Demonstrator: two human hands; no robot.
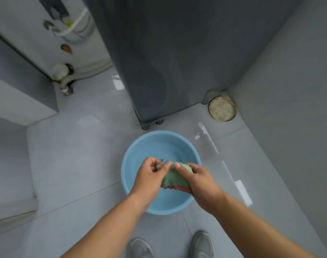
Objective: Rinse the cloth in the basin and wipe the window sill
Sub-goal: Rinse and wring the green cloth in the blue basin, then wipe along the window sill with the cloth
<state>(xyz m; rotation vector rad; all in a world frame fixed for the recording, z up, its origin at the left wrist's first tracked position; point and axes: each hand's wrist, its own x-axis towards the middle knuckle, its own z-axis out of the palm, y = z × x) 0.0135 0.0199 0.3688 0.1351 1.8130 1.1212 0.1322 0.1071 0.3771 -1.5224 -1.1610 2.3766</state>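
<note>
A round light-blue basin (138, 151) stands on the grey tiled floor just in front of my feet. Above it I hold a bunched green cloth (174, 176) with a pink edge showing underneath. My left hand (149, 177) grips the cloth's left end between thumb and fingers. My right hand (198, 181) is closed around its right side. Both hands hang over the middle of the basin. No window sill is in view.
A dark grey appliance (168, 62) on small feet stands right behind the basin. A round floor drain cover (222, 108) lies at its right corner beside the wall. Pipes and a hose (65, 79) run along the far left. My two grey shoes (201, 244) are at the bottom.
</note>
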